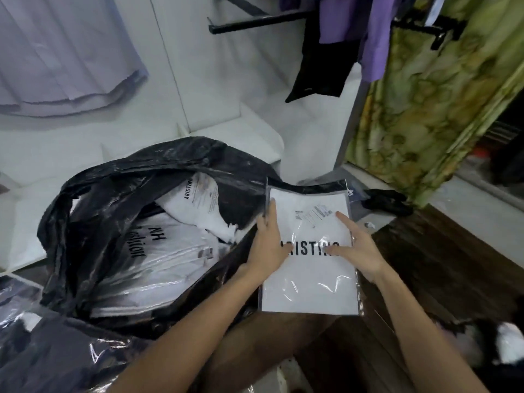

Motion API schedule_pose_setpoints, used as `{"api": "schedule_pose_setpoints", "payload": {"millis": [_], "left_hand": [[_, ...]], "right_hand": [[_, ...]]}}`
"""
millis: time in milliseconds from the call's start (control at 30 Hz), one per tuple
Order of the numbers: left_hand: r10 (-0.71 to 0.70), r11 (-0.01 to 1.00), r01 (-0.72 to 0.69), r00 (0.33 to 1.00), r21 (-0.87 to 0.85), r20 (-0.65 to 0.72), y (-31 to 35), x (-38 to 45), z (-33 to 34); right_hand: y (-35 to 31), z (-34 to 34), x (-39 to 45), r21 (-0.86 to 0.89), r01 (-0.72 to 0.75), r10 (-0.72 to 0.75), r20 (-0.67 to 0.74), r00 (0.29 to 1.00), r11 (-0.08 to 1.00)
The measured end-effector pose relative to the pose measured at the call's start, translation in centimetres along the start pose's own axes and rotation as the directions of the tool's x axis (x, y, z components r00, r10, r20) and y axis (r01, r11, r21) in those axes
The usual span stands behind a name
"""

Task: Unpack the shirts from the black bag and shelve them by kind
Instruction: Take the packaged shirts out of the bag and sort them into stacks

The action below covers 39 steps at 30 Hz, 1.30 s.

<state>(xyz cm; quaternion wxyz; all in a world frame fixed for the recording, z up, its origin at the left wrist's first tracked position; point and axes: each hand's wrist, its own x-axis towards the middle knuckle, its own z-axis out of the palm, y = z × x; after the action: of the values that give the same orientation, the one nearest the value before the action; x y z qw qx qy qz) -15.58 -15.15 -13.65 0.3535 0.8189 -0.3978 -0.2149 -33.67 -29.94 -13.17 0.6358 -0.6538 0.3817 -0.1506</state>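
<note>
A big black bag (93, 211) lies open at the left, with several white packaged shirts (158, 251) stacked inside. To its right a white shirt in clear plastic (312, 285), printed with dark letters, lies flat. My left hand (269, 239) grips that packaged shirt's left edge, thumb on top. On its right side rests my right hand (357, 248), fingers spread and index finger stretched toward the small label.
White shelving (215, 120) runs behind the bag. Dark packaged garments (37, 358) lie at the lower left. A dark wooden surface (442, 265) sits under and right of the shirt. Purple and black clothes (340, 38) hang from a black rail, next to a green patterned cloth (431, 103).
</note>
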Motion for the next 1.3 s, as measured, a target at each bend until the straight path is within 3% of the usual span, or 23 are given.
{"api": "schedule_pose_setpoints", "payload": {"millis": [167,300,400,533,600,667,767,867,967,1167,1233,1300], "left_hand": [[0.042,0.881,-0.097,0.991,0.463,0.126,-1.2,-1.1,6.9],[-0.068,0.721,-0.11,0.971,0.684,0.228,-2.3,-1.1,9.2],[-0.096,0.708,-0.115,0.962,0.696,0.256,-2.0,-0.6,8.5],[0.081,0.842,-0.155,0.983,0.517,0.162,-1.3,0.1,5.2],[0.17,0.912,-0.163,0.985,0.377,0.014,-1.5,0.6,3.1],[0.193,0.953,-0.154,0.972,0.261,-0.132,-2.1,0.9,1.0],[0.119,0.991,-0.097,0.949,0.087,-0.291,-3.3,1.2,-2.6],[0.03,1.0,-0.028,0.92,0.011,-0.391,-6.1,0.8,-6.5],[-0.09,0.996,0.091,0.901,-0.017,-0.424,-9.6,-0.6,-10.2],[-0.209,0.951,0.295,0.839,0.097,-0.503,-14.9,-4.2,-15.6],[-0.222,0.929,0.334,0.848,0.159,-0.481,-15.7,-5.3,-16.8],[-0.249,0.903,0.353,0.895,0.246,-0.37,-16.4,-6.2,-17.7]], "right_hand": [[6.6,-2.1,-1.1,-0.089,-0.144,0.131,-0.135,0.982,0.986],[11.4,-1.9,-1.3,-0.204,-0.305,0.243,-0.281,0.928,0.93],[12.4,-1.1,-0.8,-0.339,-0.366,0.25,-0.339,0.907,0.867],[11.6,0.0,0.4,-0.585,-0.403,0.182,-0.4,0.898,0.704],[10.2,0.8,1.2,-0.645,-0.347,0.097,-0.39,0.916,0.681],[8.1,2.0,2.3,-0.644,-0.211,0.007,-0.303,0.953,0.736],[4.6,5.0,4.2,-0.602,0.066,-0.175,-0.124,0.977,0.796],[0.8,8.8,5.6,-0.508,0.297,-0.352,-0.015,0.936,0.809],[-2.6,12.9,6.6,-0.495,0.441,-0.464,0.084,0.882,0.749],[-6.3,21.4,7.3,-0.408,0.624,-0.5,0.376,0.78,0.667],[-6.6,24.1,7.4,-0.369,0.656,-0.482,0.463,0.744,0.658],[-6.7,26.6,7.6,-0.342,0.68,-0.445,0.554,0.703,0.648]]}}
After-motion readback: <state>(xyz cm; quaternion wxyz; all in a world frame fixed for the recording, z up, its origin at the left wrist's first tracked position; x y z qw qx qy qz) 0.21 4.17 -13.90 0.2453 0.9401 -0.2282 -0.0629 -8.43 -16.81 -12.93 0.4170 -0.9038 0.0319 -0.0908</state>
